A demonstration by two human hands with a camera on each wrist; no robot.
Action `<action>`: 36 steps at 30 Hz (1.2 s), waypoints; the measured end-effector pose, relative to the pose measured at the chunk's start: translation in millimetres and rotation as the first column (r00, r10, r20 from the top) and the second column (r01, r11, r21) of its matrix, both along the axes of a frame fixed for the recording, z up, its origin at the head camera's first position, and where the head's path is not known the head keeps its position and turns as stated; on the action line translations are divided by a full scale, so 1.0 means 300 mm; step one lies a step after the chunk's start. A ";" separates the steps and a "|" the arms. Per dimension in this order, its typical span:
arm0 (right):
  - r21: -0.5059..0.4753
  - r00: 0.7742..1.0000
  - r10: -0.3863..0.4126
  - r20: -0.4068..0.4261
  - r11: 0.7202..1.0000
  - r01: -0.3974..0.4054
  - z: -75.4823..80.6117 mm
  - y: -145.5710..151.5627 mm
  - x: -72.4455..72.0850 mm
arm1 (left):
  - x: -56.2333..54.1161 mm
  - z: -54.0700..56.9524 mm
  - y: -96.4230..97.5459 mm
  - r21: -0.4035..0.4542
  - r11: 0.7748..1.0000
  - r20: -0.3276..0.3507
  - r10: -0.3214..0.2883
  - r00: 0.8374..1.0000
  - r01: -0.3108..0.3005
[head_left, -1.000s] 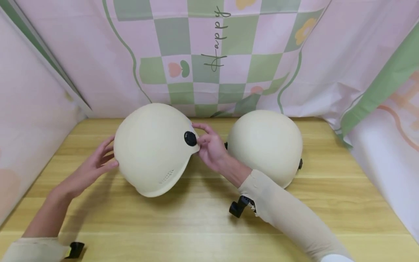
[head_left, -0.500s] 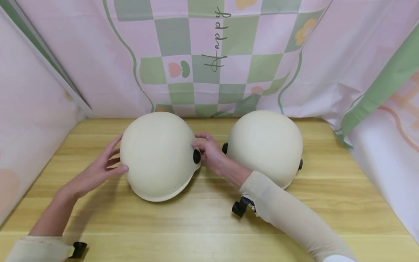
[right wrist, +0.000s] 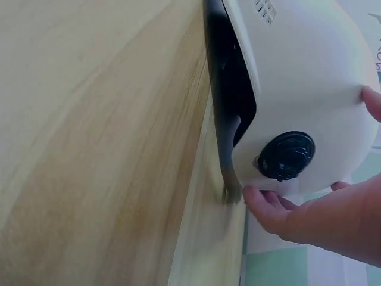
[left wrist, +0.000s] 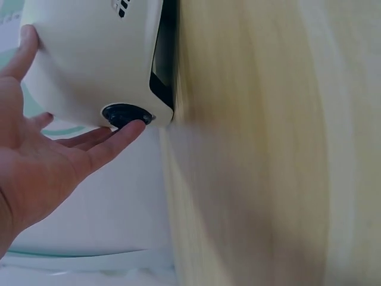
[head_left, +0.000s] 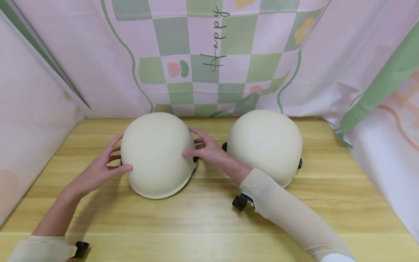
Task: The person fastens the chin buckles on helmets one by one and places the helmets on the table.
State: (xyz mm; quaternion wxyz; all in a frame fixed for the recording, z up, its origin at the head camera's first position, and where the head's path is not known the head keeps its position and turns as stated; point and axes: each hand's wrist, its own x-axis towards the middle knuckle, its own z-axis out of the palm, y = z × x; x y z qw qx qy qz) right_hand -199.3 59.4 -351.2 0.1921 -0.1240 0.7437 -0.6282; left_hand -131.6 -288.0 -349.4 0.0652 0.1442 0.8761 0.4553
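A cream helmet sits on the left of the table between both hands, its brimmed edge toward me. My left hand holds its left side, thumb on the front of the shell. In the left wrist view, one finger of that left hand touches the round black knob. My right hand holds the opposite side, its thumb lying across the shell. The right wrist view shows a fingertip at the lower rim of the helmet, below another black knob. Small vent slots pierce the shell.
A second cream helmet stands to the right on the wooden table, partly behind my right forearm. A patterned curtain hangs at the table's back edge and along both sides. Black wrist cameras are worn near the sleeves.
The left helmet has come down and turned, so its side vents and knob face less toward me. My right hand has shifted from its side edge to around the shell.
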 end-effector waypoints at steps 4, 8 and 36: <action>0.012 1.000 0.017 -0.024 1.000 -0.017 -0.002 0.006 0.000 | -0.007 0.002 0.011 0.004 1.000 0.001 0.011 1.000 -0.011; 0.016 0.999 0.024 -0.029 1.000 -0.023 -0.005 0.010 -0.002 | -0.011 0.004 0.022 0.012 1.000 0.005 0.022 1.000 -0.022; 0.182 0.751 -0.148 -0.644 0.923 0.338 0.240 0.446 0.090 | -0.067 0.162 0.583 0.092 0.982 -0.282 -0.134 0.950 0.165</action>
